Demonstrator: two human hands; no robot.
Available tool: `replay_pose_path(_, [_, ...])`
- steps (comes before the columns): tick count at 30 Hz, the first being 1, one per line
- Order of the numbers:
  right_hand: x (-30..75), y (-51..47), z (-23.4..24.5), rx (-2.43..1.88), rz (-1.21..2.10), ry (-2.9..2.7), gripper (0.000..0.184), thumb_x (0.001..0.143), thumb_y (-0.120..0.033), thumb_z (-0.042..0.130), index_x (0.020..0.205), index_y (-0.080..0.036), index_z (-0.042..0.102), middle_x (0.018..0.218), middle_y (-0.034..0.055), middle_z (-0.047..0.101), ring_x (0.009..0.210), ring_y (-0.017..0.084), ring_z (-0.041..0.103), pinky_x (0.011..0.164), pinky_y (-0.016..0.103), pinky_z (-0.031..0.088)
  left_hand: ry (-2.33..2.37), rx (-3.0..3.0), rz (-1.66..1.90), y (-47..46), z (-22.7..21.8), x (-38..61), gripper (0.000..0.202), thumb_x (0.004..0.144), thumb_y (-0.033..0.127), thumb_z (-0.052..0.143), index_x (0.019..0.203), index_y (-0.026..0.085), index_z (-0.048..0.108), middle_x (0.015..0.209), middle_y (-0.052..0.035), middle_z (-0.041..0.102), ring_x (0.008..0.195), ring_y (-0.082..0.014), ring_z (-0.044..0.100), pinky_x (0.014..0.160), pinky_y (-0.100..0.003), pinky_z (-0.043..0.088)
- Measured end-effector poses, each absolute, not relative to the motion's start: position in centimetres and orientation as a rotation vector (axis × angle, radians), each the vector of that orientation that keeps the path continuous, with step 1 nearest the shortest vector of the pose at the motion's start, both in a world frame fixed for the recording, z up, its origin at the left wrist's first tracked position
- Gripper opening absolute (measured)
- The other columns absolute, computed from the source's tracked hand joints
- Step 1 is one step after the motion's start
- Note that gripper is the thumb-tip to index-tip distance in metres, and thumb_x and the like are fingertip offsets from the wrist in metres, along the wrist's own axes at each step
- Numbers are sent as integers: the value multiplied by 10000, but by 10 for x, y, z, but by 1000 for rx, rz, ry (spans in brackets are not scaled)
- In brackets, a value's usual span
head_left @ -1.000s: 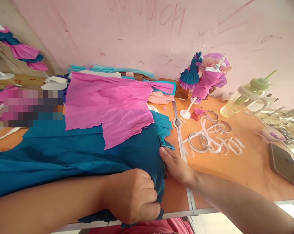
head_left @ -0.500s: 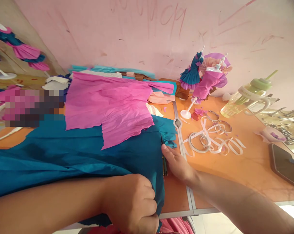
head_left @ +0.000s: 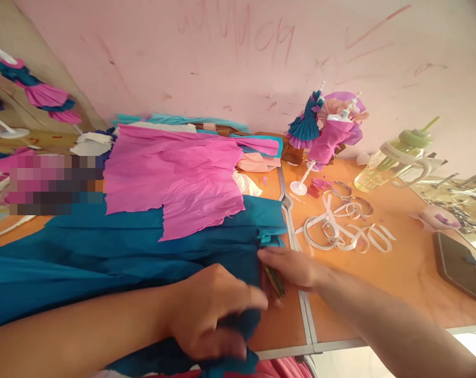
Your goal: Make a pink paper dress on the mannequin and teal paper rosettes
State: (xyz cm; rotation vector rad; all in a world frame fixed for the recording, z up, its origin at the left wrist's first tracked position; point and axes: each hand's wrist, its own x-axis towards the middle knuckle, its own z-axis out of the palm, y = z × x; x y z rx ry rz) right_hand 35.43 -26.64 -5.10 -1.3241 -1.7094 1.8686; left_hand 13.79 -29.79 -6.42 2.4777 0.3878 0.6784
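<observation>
A large sheet of teal crepe paper lies across the orange table, with a pink crepe sheet on top of it. My left hand is closed on the teal sheet's near right edge, bunching it up off the table. My right hand rests at the same edge, just right of the left hand, its fingers closed around a thin dark tool that looks like scissors. Most of the tool is hidden under the hand and the paper.
Loose white tape rings and strips lie to the right. Two small paper-dressed mannequins stand by the pink wall. A green-lidded bottle, a small bowl and a dark phone sit at the far right. More paper sheets are stacked behind.
My left hand has lifted and loosened, pulling the teal edge up toward me. My right hand has turned and slid nearer with the tool. The view has shifted slightly.
</observation>
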Motion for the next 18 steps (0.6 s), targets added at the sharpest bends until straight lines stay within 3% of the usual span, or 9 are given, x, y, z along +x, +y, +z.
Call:
replay_pose_path(2, [375, -265, -26, -1293, 2254, -1879, 334, 906, -491, 489, 796, -200, 611, 525, -24, 579, 412, 115, 503, 454, 243, 435, 704, 2246, 537, -292, -62, 132, 322, 1021, 365, 346, 1186, 180, 551, 614, 34, 628, 484, -97, 579, 491, -192, 419])
replay_pose_path(4, [397, -263, -4, -1244, 2306, -2054, 238, 885, -388, 521, 773, -193, 600, 541, -32, 554, 437, 103, 499, 450, 219, 407, 844, 2231, 405, -287, -59, 126, 238, 999, 266, 428, 1169, 220, 588, 708, 30, 688, 572, -93, 638, 552, -165, 460])
replay_pose_path(6, [412, -259, 9, -1257, 1973, -2160, 223, 894, -352, 494, 831, -188, 631, 574, -35, 530, 481, 100, 490, 464, 212, 404, 858, 2352, 378, -281, -55, 120, 224, 953, 240, 517, 1142, 255, 638, 907, 5, 735, 771, -126, 698, 689, -187, 516])
replay_pose_path(8, [418, -255, 8, -1289, 1426, -2308, 256, 915, -343, 469, 1016, -210, 664, 636, -25, 562, 537, 112, 503, 504, 224, 407, 963, 2472, 464, -270, -50, 116, 255, 962, 248, 493, 1160, 271, 651, 1061, -14, 725, 928, -162, 697, 811, -240, 535])
replay_pose_path(11, [411, -250, -13, -1315, 624, -2596, 411, 912, -322, 506, 1317, -318, 570, 834, 14, 667, 694, 170, 602, 601, 270, 418, 1232, 2614, 593, -240, -45, 115, 297, 983, 273, 422, 1150, 236, 665, 1113, -51, 703, 989, -214, 674, 864, -336, 541])
replay_pose_path(15, [394, -255, -43, -1343, 173, -2887, 356, 914, -350, 521, 1252, -301, 620, 1092, 89, 638, 684, 180, 630, 575, 292, 411, 1169, 2690, 450, -193, -55, 126, 288, 944, 339, 523, 1150, 210, 678, 1183, -83, 673, 1095, -249, 623, 976, -412, 495])
replay_pose_path(18, [391, -261, -51, -1332, 57, -2931, 281, 901, -280, 517, 1159, -266, 629, 1129, 82, 622, 683, 175, 637, 554, 291, 403, 1126, 2640, 355, -172, -70, 133, 294, 908, 391, 575, 1093, 204, 704, 1117, -78, 706, 1060, -246, 635, 972, -390, 489])
